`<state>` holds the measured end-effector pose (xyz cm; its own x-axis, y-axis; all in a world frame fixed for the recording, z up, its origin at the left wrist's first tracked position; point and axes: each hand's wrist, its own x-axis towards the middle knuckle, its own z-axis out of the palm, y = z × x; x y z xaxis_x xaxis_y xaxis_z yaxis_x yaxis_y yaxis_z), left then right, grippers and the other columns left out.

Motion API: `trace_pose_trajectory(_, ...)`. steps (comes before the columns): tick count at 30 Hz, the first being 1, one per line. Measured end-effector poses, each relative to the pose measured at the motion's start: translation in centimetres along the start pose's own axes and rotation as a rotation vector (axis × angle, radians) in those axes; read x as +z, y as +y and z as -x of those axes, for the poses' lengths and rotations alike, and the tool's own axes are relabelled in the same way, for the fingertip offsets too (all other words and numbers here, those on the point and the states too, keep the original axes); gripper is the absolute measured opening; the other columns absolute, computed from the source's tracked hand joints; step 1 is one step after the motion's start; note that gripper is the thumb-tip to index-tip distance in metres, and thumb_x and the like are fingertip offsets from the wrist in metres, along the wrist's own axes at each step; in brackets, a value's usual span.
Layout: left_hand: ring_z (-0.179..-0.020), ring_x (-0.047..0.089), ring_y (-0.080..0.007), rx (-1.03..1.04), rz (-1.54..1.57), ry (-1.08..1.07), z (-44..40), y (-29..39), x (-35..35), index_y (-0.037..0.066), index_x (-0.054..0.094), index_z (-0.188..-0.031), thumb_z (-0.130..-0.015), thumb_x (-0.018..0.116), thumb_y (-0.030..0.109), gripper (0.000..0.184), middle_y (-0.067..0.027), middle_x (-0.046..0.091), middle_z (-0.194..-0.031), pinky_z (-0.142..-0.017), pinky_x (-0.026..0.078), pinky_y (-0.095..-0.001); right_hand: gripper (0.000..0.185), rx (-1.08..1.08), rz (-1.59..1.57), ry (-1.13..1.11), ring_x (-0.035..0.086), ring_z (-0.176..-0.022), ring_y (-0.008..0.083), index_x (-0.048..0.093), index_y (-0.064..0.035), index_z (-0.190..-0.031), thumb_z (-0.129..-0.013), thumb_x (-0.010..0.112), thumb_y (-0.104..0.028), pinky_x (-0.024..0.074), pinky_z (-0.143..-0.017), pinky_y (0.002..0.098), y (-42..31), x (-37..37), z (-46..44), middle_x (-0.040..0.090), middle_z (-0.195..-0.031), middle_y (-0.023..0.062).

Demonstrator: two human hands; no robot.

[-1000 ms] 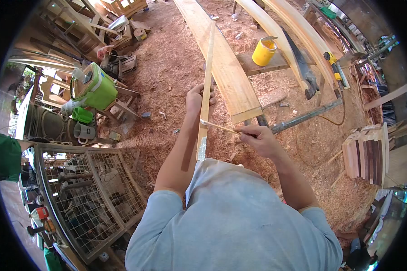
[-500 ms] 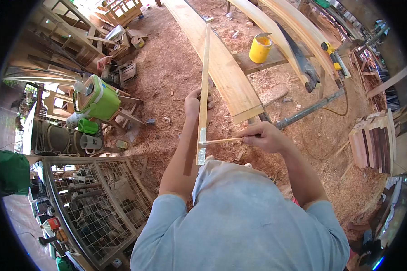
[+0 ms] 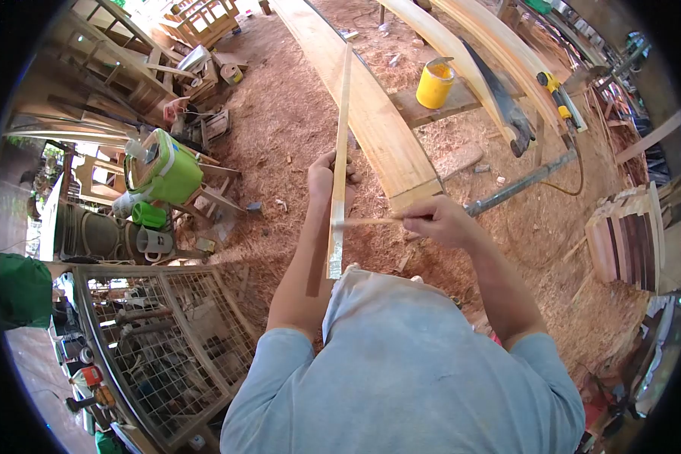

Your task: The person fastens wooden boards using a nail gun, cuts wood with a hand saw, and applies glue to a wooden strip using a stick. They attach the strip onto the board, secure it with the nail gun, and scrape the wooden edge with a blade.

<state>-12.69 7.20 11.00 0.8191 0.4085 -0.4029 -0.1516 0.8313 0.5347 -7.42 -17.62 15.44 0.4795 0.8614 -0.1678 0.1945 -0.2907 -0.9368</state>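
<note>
My left hand (image 3: 322,178) is closed around a long, narrow wooden strip (image 3: 343,113) that points away from me. Near my body, the strip's close end carries a pale, shiny wet-looking coating (image 3: 336,253). Between the fingers of my right hand (image 3: 443,222) is a thin wooden stick (image 3: 378,222), lying crosswise with its far tip on the strip at the upper part of the coating. That tip is blurred, so I cannot tell whether it ends in bristles. Just beyond my right hand lies the end of a wide wooden board (image 3: 393,151).
A yellow can (image 3: 434,85) stands on a wooden support beside the board. Further right are curved planks (image 3: 446,45), a yellow power tool (image 3: 556,94) and stacked wood pieces (image 3: 624,242). At left are a green cooler box (image 3: 170,170) and a wire-mesh cage (image 3: 166,333). Shavings cover the floor.
My right hand has shifted slightly away from my body, and the stick's tip has slid up the strip. The shiny patch reaches a little further along. My left hand stays in place.
</note>
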Motion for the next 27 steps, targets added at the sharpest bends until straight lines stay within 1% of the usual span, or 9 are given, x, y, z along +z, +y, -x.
trace_pose_trajectory(3,-0.064,0.046,-0.0171,-0.047,0.017,0.012,-0.3,0.0,0.0,-0.002,0.054,-0.093,-0.100,0.038,0.013,0.023,-0.0073,0.047,-0.073,-0.060,0.042,-0.0344,0.026,-0.004,-0.151,-0.058,0.053,-0.070,0.0067,0.074,-0.0029,-0.115,-0.092,0.070,-0.013,0.0442,-0.062,0.0260,0.6,0.2,-0.1,0.064,-0.076,-0.0014)
trace_pose_trajectory(5,-0.063,0.046,-0.0171,-0.031,0.035,0.006,0.0,0.0,0.3,-0.002,0.053,-0.093,-0.100,0.038,0.013,0.023,-0.0077,0.047,-0.073,-0.060,0.041,-0.0346,0.026,0.071,-0.214,0.080,0.053,-0.071,0.0059,0.074,-0.0050,-0.116,-0.092,0.071,-0.014,0.0442,-0.063,0.0252,1.6,0.4,-1.1,0.065,-0.077,-0.0020)
trace_pose_trajectory(9,-0.063,0.045,-0.0171,-0.005,0.034,-0.008,-0.2,0.1,0.3,-0.002,0.053,-0.093,-0.099,0.038,0.012,0.022,-0.0079,0.048,-0.074,-0.060,0.041,-0.0349,0.026,0.035,-0.146,0.117,0.053,-0.071,0.0052,0.074,-0.0061,-0.117,-0.092,0.071,-0.013,0.0441,-0.063,0.0247,2.4,0.9,-2.2,0.065,-0.078,-0.0024)
trace_pose_trajectory(15,-0.061,0.045,-0.0166,-0.022,0.037,0.032,0.1,0.2,0.5,-0.002,0.053,-0.094,-0.100,0.036,0.013,0.023,-0.0070,0.049,-0.076,-0.059,0.040,-0.0350,0.028,0.048,-0.068,0.036,0.053,-0.069,0.0055,0.073,-0.0054,-0.119,-0.092,0.071,-0.012,0.0444,-0.062,0.0253,2.3,-0.1,-1.1,0.067,-0.079,-0.0016)
trace_pose_trajectory(18,-0.060,0.044,-0.0161,0.000,0.021,0.020,0.0,0.1,0.5,-0.002,0.052,-0.094,-0.100,0.036,0.014,0.023,-0.0060,0.048,-0.074,-0.059,0.040,-0.0348,0.028,-0.063,-0.182,0.028,0.054,-0.070,0.0055,0.073,-0.0052,-0.118,-0.092,0.071,-0.012,0.0452,-0.062,0.0254,1.2,-0.6,-1.3,0.069,-0.081,-0.0007)
trace_pose_trajectory(20,-0.060,0.044,-0.0158,-0.017,0.007,-0.004,-0.2,0.0,0.1,-0.002,0.052,-0.094,-0.100,0.037,0.014,0.023,-0.0054,0.047,-0.073,-0.059,0.040,-0.0345,0.028,0.135,-0.033,0.099,0.057,-0.074,0.0063,0.073,-0.0048,-0.118,-0.092,0.071,-0.013,0.0469,-0.065,0.0253,-0.4,-0.9,-1.5,0.071,-0.083,0.0014)
trace_pose_trajectory(21,-0.060,0.044,-0.0155,-0.029,-0.001,-0.025,-0.3,0.0,0.0,-0.002,0.052,-0.094,-0.100,0.037,0.014,0.023,-0.0048,0.046,-0.071,-0.059,0.040,-0.0341,0.028,0.133,-0.037,0.104,0.057,-0.074,0.0063,0.073,-0.0048,-0.118,-0.092,0.071,-0.013,0.0469,-0.065,0.0253,-0.1,-0.9,-1.7,0.071,-0.083,0.0014)
trace_pose_trajectory(25,-0.061,0.044,-0.0153,-0.050,0.090,-0.036,-0.5,0.1,-0.1,-0.002,0.053,-0.093,-0.100,0.039,0.014,0.023,-0.0047,0.046,-0.070,-0.059,0.039,-0.0335,0.027,-0.034,-0.018,0.047,0.058,-0.075,0.0078,0.073,-0.0049,-0.118,-0.092,0.070,-0.012,0.0472,-0.067,0.0255,2.6,-0.3,-2.0,0.070,-0.083,0.0019)
trace_pose_trajectory(27,-0.061,0.044,-0.0153,-0.049,0.059,0.024,-0.2,0.3,0.3,-0.003,0.052,-0.093,-0.100,0.040,0.015,0.023,-0.0047,0.045,-0.070,-0.059,0.039,-0.0334,0.027,-0.102,-0.024,-0.008,0.058,-0.075,0.0079,0.073,-0.0052,-0.118,-0.092,0.070,-0.012,0.0471,-0.066,0.0256,2.1,0.2,-1.3,0.070,-0.082,0.0016)
